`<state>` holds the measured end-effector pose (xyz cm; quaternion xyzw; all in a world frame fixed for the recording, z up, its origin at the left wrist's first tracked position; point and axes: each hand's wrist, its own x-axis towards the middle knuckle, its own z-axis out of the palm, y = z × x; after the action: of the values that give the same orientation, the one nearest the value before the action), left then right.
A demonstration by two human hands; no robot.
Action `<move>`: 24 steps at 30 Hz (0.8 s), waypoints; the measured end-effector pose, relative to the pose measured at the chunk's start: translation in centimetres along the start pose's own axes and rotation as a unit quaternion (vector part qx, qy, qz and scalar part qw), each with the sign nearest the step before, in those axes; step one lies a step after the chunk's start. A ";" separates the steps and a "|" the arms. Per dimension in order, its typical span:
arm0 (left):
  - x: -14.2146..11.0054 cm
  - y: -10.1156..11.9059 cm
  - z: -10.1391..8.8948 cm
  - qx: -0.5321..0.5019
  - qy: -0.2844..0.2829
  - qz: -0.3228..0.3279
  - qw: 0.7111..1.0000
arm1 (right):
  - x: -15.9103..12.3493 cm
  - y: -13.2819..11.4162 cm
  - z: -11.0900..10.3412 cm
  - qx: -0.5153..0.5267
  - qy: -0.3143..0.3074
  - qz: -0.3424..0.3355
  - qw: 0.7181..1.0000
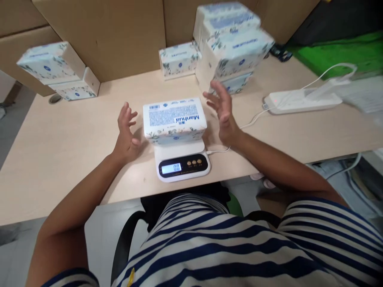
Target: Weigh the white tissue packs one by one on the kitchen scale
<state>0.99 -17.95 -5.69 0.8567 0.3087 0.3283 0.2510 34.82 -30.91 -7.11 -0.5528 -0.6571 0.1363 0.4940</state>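
Observation:
A white tissue pack (175,119) with blue "Manhua" lettering and a floral edge lies on the white digital scale (179,151). The scale's lit display reads 0.0, with three round gold buttons to its right. To the left of the pack is my left hand (127,135), fingers apart and not touching it. My right hand (224,115) is raised just off the pack's right side, its fingers spread and holding nothing. A white cable leads from the scale's right side behind my right wrist.
Two stacked tissue packs (56,65) stand at the back left. A larger stack of tissue packs (233,48) and a single pack (179,61) sit at the back, before cardboard boxes (101,36). A white power strip (302,101) with cables lies on the right.

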 end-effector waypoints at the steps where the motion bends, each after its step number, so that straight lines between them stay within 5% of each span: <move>1: 0.0 -0.1 0.1 0.002 0.023 0.011 1.000 | 0.0 -0.2 -0.2 0.009 0.014 -0.002 1.000; 9: 0.3 -3.9 0.6 0.033 0.100 0.028 0.994 | 0.7 1.6 -1.7 0.022 0.070 -0.099 0.992; 24: 0.9 -4.6 0.7 0.055 0.069 0.069 0.994 | 0.3 0.3 -1.1 -0.007 0.048 -0.032 0.998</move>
<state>0.32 -14.34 -8.66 0.8639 0.2831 0.3853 0.1583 35.87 -31.00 -6.65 -0.5413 -0.6505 0.0890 0.5253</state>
